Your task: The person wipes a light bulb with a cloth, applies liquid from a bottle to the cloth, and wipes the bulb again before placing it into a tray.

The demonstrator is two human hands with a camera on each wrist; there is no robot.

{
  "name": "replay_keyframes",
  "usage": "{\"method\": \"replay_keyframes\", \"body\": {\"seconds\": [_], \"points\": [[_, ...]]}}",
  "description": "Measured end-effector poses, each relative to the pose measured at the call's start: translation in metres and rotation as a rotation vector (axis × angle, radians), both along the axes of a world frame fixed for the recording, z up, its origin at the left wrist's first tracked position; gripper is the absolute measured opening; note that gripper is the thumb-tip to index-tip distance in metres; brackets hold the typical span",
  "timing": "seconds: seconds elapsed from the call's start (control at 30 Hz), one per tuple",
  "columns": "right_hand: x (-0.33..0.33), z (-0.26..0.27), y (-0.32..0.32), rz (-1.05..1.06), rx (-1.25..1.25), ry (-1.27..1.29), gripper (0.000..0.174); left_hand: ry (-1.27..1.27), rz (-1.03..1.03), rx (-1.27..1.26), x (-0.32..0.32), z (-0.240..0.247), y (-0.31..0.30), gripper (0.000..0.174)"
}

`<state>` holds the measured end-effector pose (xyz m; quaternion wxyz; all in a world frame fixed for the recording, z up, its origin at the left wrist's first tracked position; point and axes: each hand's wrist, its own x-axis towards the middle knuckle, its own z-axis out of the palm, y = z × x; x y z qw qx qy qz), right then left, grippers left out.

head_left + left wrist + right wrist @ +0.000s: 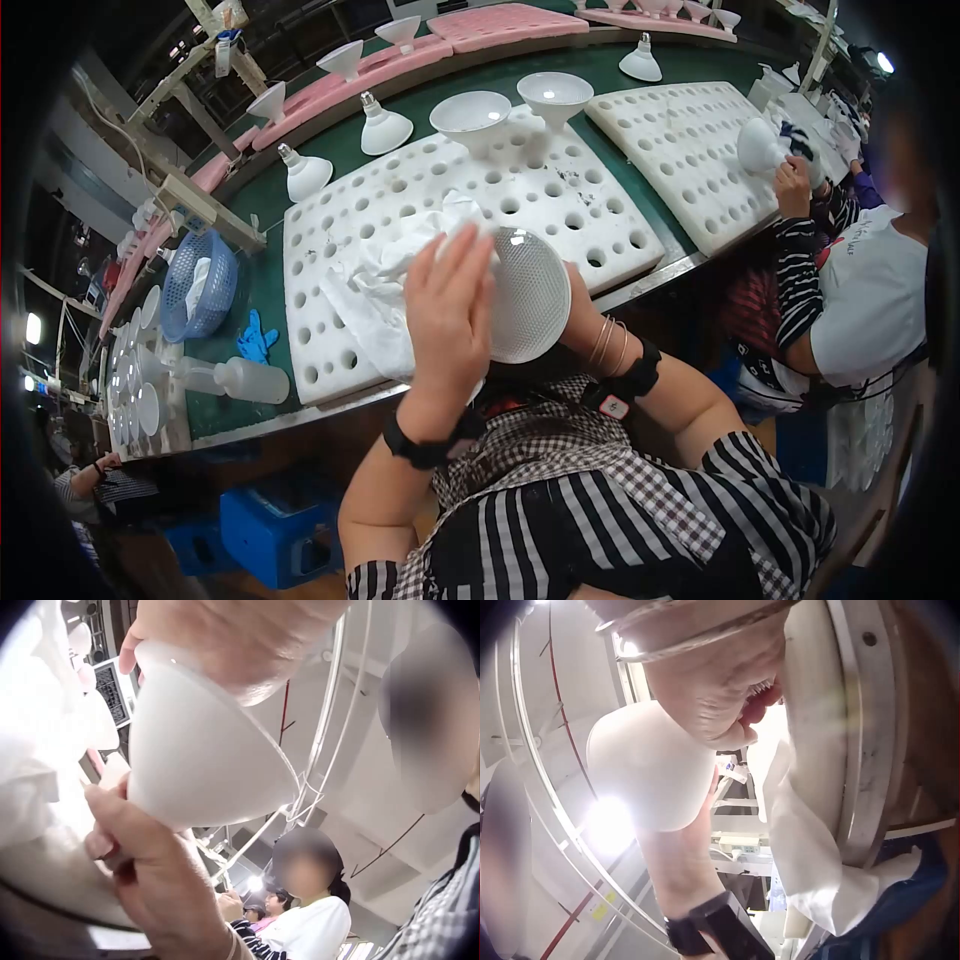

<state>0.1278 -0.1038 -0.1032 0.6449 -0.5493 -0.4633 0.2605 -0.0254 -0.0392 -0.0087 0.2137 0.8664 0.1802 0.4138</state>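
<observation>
Mid-frame, the right hand (588,310) is gripping the lamp (535,295) by its narrow end — leaving its broad face exposed — while the left hand (450,305) is touching its edge, fingers straight. Beyond, a cloth (385,300) is lying crumpled; upper centre, the tray's (540,212) holes are propping two bowl-shaped lamps (472,112) upright.

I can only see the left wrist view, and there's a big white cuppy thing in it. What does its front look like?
Observer: The head view shows the front of the white lamp: round, with a fine bumpy pattern.
Operator: Cool! What's that bright white stuff at the side?
Observer: From the head view, it looks like a crumpled white cloth on a board full of holes.
Operator: Is there anything blue on the table?
Observer: Yes, a blue glove lies on the green table, near the board.
</observation>
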Motion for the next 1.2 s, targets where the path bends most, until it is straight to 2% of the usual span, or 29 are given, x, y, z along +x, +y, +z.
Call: {"method": "replay_keyframes", "body": {"seconds": [0.03, 0.1, 0.13, 0.2, 0.23, 0.27, 0.3, 0.37, 0.5, 0.57, 0.6, 0.63, 0.7, 0.73, 0.83, 0.9, 0.97, 1.03, 1.1, 1.17, 1.2], "points": [[0.002, -0.001, 0.003, -0.001, 0.021, 0.012, 0.027, -0.026, 0.047, 0.123, -0.002, -0.006, -0.009, 0.030], [0.007, -0.002, 0.008, -0.002, 0.063, 0.034, 0.028, 0.077, -0.069, 0.248, -0.006, -0.001, -0.038, 0.032], [0.010, -0.015, 0.010, 0.087, 0.062, 0.182, 0.028, 0.084, -0.171, 0.261, -0.004, 0.001, -0.048, 0.036], [0.010, -0.022, 0.006, 0.186, 0.044, 0.334, 0.028, 0.105, -0.191, 0.269, 0.005, 0.010, -0.039, 0.036], [0.010, -0.023, 0.004, 0.136, 0.011, 0.248, 0.030, 0.130, -0.220, 0.296, 0.013, 0.016, -0.029, 0.036], [0.011, -0.021, 0.002, 0.083, -0.017, 0.160, 0.031, 0.048, -0.122, 0.240, 0.019, 0.015, -0.015, 0.033], [0.011, -0.018, 0.002, 0.048, -0.016, 0.123, 0.032, -0.021, -0.046, 0.137, 0.022, 0.011, 0.005, 0.030], [0.009, -0.014, 0.003, 0.010, 0.014, 0.113, 0.034, -0.045, -0.033, -0.182, 0.012, 0.007, 0.018, 0.028], [0.005, -0.028, 0.008, 0.018, 0.066, 0.234, 0.033, -0.026, 0.064, -0.033, 0.002, 0.003, -0.008, 0.029], [0.008, -0.029, 0.009, 0.022, 0.061, 0.276, 0.032, 0.088, -0.098, 0.265, 0.000, 0.012, -0.034, 0.030], [0.010, -0.028, 0.007, -0.023, 0.077, -0.057, 0.031, 0.102, -0.166, 0.270, -0.001, 0.014, -0.038, 0.030], [0.010, -0.026, 0.005, -0.032, 0.082, -0.069, 0.031, 0.096, -0.160, 0.258, 0.001, 0.011, -0.032, 0.030], [0.008, -0.026, 0.004, -0.033, 0.089, -0.085, 0.030, 0.012, -0.005, 0.211, 0.007, 0.003, -0.001, 0.033], [0.008, -0.032, 0.008, 0.004, 0.060, 0.081, 0.032, -0.030, -0.004, 0.082, 0.006, 0.001, 0.008, 0.030], [0.006, -0.016, 0.010, 0.042, 0.036, 0.347, 0.037, -0.029, 0.018, 0.133, 0.005, 0.003, 0.004, 0.028], [0.008, 0.028, -0.002, 0.234, -0.022, 0.127, 0.040, -0.013, 0.007, 0.156, 0.002, 0.008, 0.004, 0.028], [0.018, 0.055, -0.007, 0.417, -0.056, -0.064, 0.043, -0.031, -0.188, 0.030, -0.001, 0.012, 0.005, 0.029], [0.023, 0.076, -0.012, 0.493, -0.078, -0.492, 0.044, -0.054, -0.179, 0.037, -0.001, 0.015, 0.009, 0.029], [0.014, 0.069, -0.008, 0.379, -0.117, -0.419, 0.043, -0.086, -0.160, 0.052, 0.000, 0.013, 0.014, 0.029], [0.011, 0.056, 0.002, 0.053, -0.092, -0.456, 0.036, -0.221, 0.056, -0.238, -0.003, -0.001, 0.019, 0.030], [0.011, 0.054, 0.006, -0.003, -0.026, -0.453, 0.030, -0.117, 0.029, -0.018, -0.008, -0.002, 0.017, 0.032]]}}
